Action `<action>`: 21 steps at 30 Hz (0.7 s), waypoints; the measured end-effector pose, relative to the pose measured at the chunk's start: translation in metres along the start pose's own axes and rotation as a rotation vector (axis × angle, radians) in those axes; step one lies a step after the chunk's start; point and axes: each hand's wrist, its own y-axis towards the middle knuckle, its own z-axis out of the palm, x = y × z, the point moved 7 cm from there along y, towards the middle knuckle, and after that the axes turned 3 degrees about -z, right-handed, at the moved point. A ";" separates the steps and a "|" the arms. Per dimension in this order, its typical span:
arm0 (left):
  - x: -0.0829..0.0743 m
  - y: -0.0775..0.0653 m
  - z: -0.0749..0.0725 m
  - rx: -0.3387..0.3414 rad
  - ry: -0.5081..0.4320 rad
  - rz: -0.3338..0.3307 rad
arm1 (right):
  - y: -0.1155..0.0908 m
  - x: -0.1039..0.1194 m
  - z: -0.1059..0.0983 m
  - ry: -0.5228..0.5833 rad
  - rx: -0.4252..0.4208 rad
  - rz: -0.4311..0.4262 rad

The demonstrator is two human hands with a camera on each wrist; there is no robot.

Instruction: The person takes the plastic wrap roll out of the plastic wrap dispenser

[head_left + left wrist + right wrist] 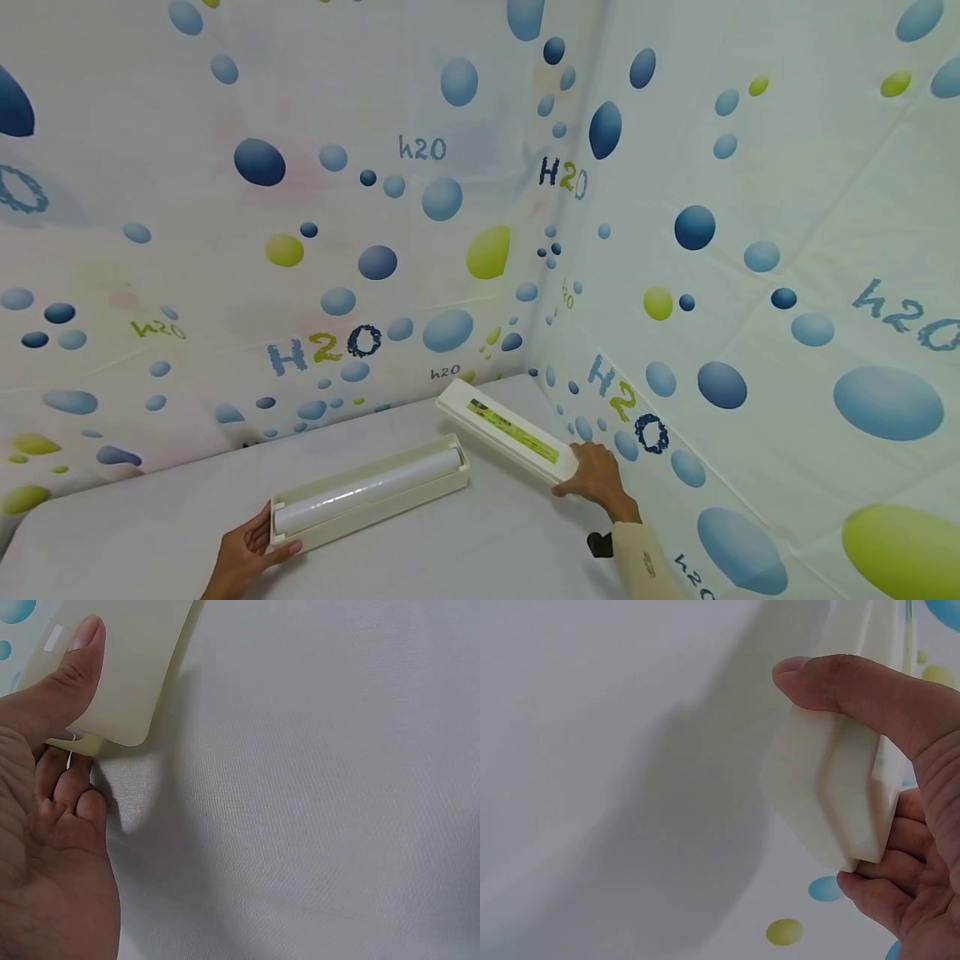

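Note:
My left hand (243,550) grips the near left end of a long cream cling film dispenser box (390,507). A shiny roll of film (367,487) lies lengthwise inside the uncovered box. In the left wrist view, the thumb lies along the box's wall (127,682) and the other fingers curl at its end. My right hand (597,479) holds the box's cream lid (457,400) by its near right end, apart from the box. A yellow-green label (517,432) runs along the lid's top. In the right wrist view, thumb and fingers pinch the lid's stepped edges (802,780).
A white cloth covers the table (420,558). Patterned sheeting with blue and green drops (375,262) rises behind it and on the right, meeting in a corner beyond the lid. A small black object (600,545) shows beside the right sleeve (643,560).

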 end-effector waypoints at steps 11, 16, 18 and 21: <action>0.000 -0.002 0.001 0.004 -0.032 0.027 | -0.016 -0.012 -0.001 -0.039 0.013 0.055; -0.001 -0.001 0.000 -0.003 -0.022 0.018 | -0.021 -0.020 0.004 -0.034 0.030 0.058; 0.000 -0.001 0.000 -0.001 -0.019 0.016 | -0.022 -0.022 0.006 -0.027 0.035 0.057; 0.000 0.000 -0.001 -0.005 -0.006 0.020 | -0.026 -0.025 0.009 -0.021 0.044 0.058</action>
